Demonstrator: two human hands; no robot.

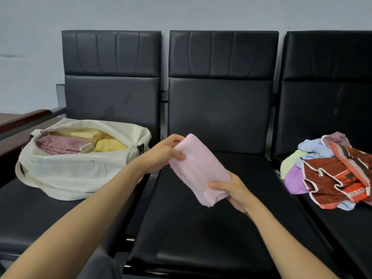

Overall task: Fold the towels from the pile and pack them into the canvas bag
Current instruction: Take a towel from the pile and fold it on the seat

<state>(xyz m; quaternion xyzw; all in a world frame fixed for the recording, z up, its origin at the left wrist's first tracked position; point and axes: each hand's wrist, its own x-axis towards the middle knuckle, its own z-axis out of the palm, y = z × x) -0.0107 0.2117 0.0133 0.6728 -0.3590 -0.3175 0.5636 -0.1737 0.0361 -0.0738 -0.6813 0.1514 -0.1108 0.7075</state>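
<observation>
A folded pink towel [198,168] hangs in the air over the middle seat, held at both ends. My left hand [163,153] grips its upper far end, thumb on top. My right hand [234,191] pinches its lower near end from the right. The cream canvas bag [70,174] lies open on the left seat, with a folded pink patterned towel [60,144] and yellow towels [108,147] inside. A loose pile of towels [330,174] in red, purple, green and blue sits on the right seat.
Three joined black padded seats stand against a grey wall; the middle seat [201,228] lies below the towel. A dark wooden armrest [26,118] is at the far left. Metal gaps separate the seats.
</observation>
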